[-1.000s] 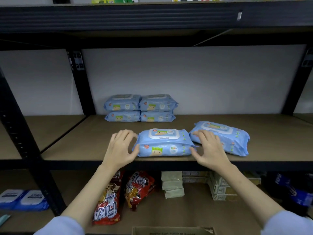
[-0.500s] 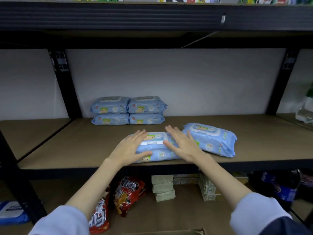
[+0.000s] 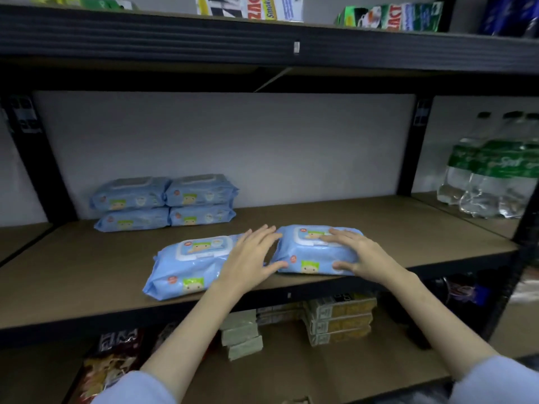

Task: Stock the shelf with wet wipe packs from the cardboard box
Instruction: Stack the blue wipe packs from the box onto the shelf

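Observation:
Two light-blue wet wipe packs lie at the front of the brown shelf board (image 3: 408, 228). The left pack (image 3: 186, 263) sits slightly skewed, and the right pack (image 3: 312, 255) lies along the front edge. My left hand (image 3: 250, 260) is spread over the gap between them, its thumb touching the right pack's left end. My right hand (image 3: 355, 255) rests on the right pack, with straight fingers on its top and the thumb on its front face. A stack of several packs (image 3: 163, 202) stands at the back left. Only a sliver of the cardboard box (image 3: 294, 400) shows at the bottom edge.
Shrink-wrapped water bottles (image 3: 493, 176) stand on the neighbouring shelf to the right, past a black upright (image 3: 414, 147). Below are snack bags (image 3: 113, 360) and small stacked boxes (image 3: 338, 319). The upper shelf beam (image 3: 262, 48) hangs overhead. Bare board lies behind and right of the packs.
Both hands have left the left pack and moved right onto the second pack, which now lies straighter along the edge. The view has shifted right.

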`<state>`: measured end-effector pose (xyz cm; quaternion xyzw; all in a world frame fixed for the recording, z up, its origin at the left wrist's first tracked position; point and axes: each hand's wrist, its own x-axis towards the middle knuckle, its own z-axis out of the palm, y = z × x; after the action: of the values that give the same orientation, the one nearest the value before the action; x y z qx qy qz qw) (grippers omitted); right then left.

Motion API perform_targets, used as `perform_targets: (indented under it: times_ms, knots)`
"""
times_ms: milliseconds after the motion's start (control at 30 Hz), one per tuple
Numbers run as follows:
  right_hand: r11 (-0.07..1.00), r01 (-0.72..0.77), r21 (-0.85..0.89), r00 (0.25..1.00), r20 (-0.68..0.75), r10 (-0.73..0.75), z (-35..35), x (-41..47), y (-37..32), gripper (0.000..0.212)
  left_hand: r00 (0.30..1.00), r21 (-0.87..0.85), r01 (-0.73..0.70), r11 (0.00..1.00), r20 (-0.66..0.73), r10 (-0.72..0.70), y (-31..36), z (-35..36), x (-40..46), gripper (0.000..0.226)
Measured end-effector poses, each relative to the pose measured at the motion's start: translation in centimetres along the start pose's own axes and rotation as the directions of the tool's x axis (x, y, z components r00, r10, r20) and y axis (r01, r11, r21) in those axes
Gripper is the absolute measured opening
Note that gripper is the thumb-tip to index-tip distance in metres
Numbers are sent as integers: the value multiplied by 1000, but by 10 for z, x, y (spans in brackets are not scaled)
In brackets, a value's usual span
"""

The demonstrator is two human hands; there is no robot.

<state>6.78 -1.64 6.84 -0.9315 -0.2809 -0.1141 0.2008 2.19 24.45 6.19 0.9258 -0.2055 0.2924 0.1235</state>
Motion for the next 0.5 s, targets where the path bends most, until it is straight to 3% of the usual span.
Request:
perform_targets:
  times_ms: [100, 167, 233, 267, 333, 400, 433, 500]
  knots:
    - [998, 18, 62, 1000, 4, -18, -10, -11, 13, 66, 983, -75, 16, 997, 181, -3, 20, 21, 15, 65]
    - [995, 18, 99, 1000, 14, -19, -13, -17, 24, 67, 988, -155, 7, 988, 156, 18, 27, 32, 17, 57]
    - [983, -9, 185, 999, -45, 18, -14, -25, 34, 70, 990, -337, 96, 937, 127, -56, 32, 38, 17, 48]
    - [967, -48, 249, 990, -114, 78, -16, -29, 39, 74, 978, -454, 201, 868, 149, -148, 33, 40, 19, 43]
    - [894, -181, 409, 940, -196, 280, -22, -38, 47, 85, 908, -662, 419, 622, 288, -305, 35, 39, 25, 39]
    - [778, -321, 540, 901, -80, 427, -27, -45, 52, 89, 831, -771, 551, 320, 470, -298, 36, 38, 32, 49]
    - [732, -380, 565, 894, 20, 449, -27, -47, 53, 87, 804, -776, 588, 229, 528, -272, 36, 39, 36, 57]
    - [672, -445, 592, 884, 169, 437, -25, -48, 51, 76, 789, -774, 607, 179, 561, -250, 37, 40, 41, 64]
